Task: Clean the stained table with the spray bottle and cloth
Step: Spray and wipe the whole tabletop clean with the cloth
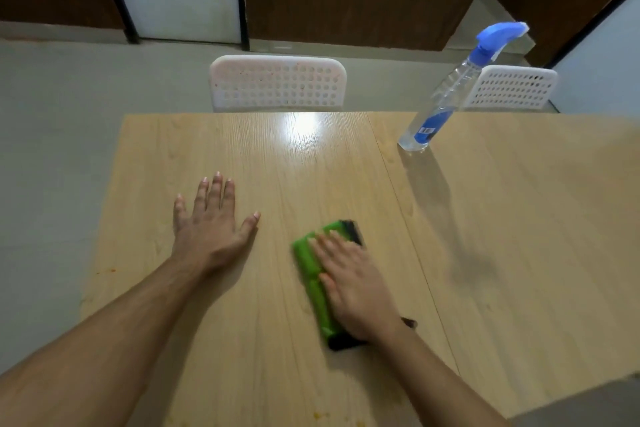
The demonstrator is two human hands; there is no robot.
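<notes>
1. Counter (502, 253): one light wood-grain surface. Small orange-yellow stains (464, 423) lie at its near edge, and one reddish speck (112, 270) lies near its left edge.
2. Right hand (356, 284): fingers straight, laid flat on top of the one cloth (311, 274), pressing it to the counter.
3. Cloth: one folded pad, green with a black underside showing at both ends, lying just right of the counter's middle; its outline is blurred.
4. Left hand (211, 222): palm down, fingers spread wide and flat on the bare counter, apart from the cloth and holding nothing.
5. Spray bottle (446, 97): one clear bottle with a blue trigger head and a blue label, standing at the far right of the counter, well apart from both hands.
6. Chairs: two white perforated backrests beyond the far edge, one central (277, 83), one to the right (512, 87) behind the bottle.
</notes>
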